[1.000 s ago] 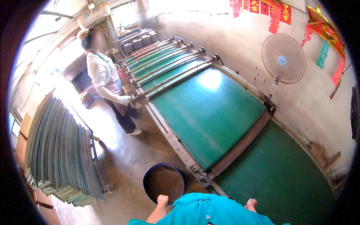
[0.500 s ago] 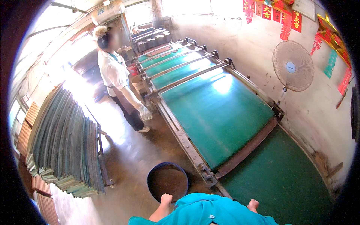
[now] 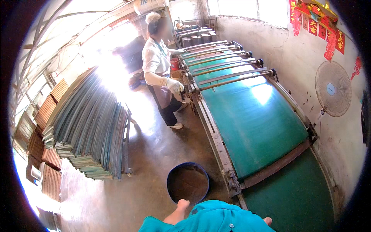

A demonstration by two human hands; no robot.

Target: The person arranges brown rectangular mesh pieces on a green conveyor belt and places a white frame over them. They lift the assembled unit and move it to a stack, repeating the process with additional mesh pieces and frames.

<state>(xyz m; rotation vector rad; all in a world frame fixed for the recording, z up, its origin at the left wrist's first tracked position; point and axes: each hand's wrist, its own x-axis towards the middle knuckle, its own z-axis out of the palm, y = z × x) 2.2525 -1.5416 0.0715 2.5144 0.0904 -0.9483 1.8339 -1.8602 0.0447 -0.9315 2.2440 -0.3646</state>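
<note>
Caught at the near end of a long roller frame [image 3: 222, 150], with the view swung leftward over the past 1 second, bringing the stacked boards [image 3: 89, 131] and the floor [image 3: 147, 154] farther into sight. Now seen beside the frame's edge: the nearer gloved hand [image 3: 176, 86] of a co-worker [image 3: 158, 62], lowered 0.5 seconds ago; farther along, near the rollers, the farther gloved hand [image 3: 179, 51]. Left by that shift, as judged from here: 2 gloved hands at the machine, with nothing visible in the wearer's own 2.

Shown low in the view, bare and in front of a teal garment [image 3: 208, 218]: the left hand [image 3: 183, 203], overlapping the lower rim of a round tub [image 3: 169, 185]. Impossible to tell whether touching it, or whether spread or closed. Mostly hidden by the garment, near the dark-green lower surface [image 3: 290, 197]: the right hand [image 3: 268, 220], likewise impossible to read.

Set on the floor between boards and frame: the tub, blue-rimmed and brown inside, whether with contents or a stained base not clear. Stretched to its right, atop the frame: a green belt [image 3: 255, 123]. Placed beside the co-worker: a red bucket [image 3: 174, 63] above a tan one [image 3: 176, 74], too small to show any contents.
</note>
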